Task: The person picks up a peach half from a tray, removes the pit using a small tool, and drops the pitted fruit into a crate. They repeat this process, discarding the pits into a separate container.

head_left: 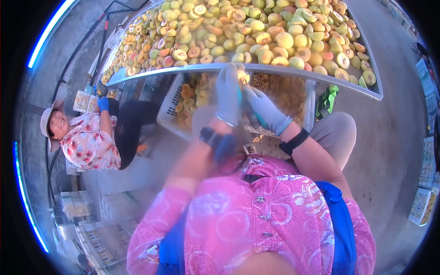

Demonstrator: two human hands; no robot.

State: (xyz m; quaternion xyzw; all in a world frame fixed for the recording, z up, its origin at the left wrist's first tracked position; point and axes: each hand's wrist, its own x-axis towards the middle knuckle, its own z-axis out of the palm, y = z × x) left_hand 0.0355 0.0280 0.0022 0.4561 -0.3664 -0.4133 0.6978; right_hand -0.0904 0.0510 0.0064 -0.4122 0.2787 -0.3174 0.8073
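Note:
My left hand (228,94), in a pale glove with a teal palm, is closed on a small yellow peach half (243,77) just below the metal tray's front edge. My right hand (268,110), gloved alike, reaches to the same fruit from the right with its fingers closed. Whatever my right fingers hold is hidden. Above both hands, the metal tray (201,68) carries many peaches (284,40), whole and halved. Below them stands a white crate (167,103) with peach halves, and beside it another crate (310,103) with brownish pits and scraps, partly blurred.
A co-worker (94,137) in a brimmed hat and blue gloves sits at the left. Stacked crates (103,238) stand at lower left, and more crates (422,206) line the right edge. A green bag (327,98) lies beside the pit crate, near my knee (337,135).

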